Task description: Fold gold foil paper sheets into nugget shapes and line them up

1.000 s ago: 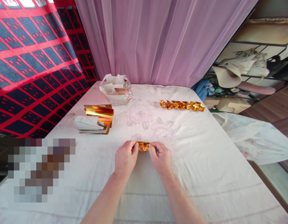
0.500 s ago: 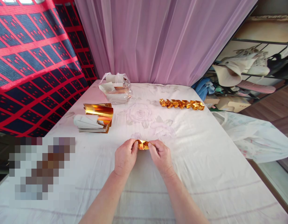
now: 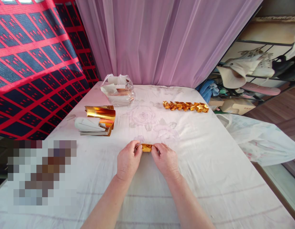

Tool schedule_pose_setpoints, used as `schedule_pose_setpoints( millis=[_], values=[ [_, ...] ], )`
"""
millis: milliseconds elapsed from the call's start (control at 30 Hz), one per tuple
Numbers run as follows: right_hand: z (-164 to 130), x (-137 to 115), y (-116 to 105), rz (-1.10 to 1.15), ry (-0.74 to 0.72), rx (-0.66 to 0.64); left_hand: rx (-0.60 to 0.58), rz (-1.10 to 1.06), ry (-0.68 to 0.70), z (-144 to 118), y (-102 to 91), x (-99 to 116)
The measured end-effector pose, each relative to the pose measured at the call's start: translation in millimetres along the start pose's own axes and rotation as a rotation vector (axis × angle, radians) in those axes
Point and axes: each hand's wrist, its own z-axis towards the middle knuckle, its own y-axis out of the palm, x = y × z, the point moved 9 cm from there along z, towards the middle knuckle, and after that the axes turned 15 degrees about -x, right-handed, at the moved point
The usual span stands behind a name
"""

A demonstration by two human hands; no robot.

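Hands: left (image 3: 127, 160) and right (image 3: 165, 160) pinch foil piece (image 3: 147, 147) at both ends — now pressed tighter, flatter than before — fold nearly formed.

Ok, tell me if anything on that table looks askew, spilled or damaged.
Nothing stands out. Both hands, left hand and right hand, pinch a small gold foil piece. The folded gold pieces lie in a neat row; the foil sheet stack merely curls upward.
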Motion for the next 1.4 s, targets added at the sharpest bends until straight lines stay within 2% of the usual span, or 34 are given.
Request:
schedule_pose_setpoints(
  millis=[100, 267, 433, 633, 967, 1200, 1400],
  values=[
    [-0.5, 1.4, -0.8, 0.023, -0.002, 0.053, -0.039, 0.068, 0.008, 1.2, 2.0, 1.5],
    [0.7, 6.3, 7.5, 0.104, 0.033, 0.004, -0.001, 0.083, 0.037, 0.7, 1.6, 0.1],
    [-0.3, 0.4, 7.1, 0.031, 0.039, -0.026, 0.024, 0.104, 0.046, 0.4, 2.3, -0.7],
    [0.0, -12.0, 2.4, -0.020, -0.048, -0.031, 0.004, 0.149, 0.049, 0.0, 4.0, 0.3],
    [-1.1, -15.8, -2.6, -0.101, -0.065, 0.017, -0.011, 0.140, 0.080, -0.9, 5.2, 3.5],
    [-1.6, -9.5, 0.8, -0.044, -0.018, 0.027, -0.026, 0.130, 0.085, -1.1, 4.5, 6.5],
    [-0.2, -3.7, -4.5, 0.092, -0.016, 0.001, -0.029, 0.112, 0.019, 2.0, 0.3, 1.1]
  ],
)
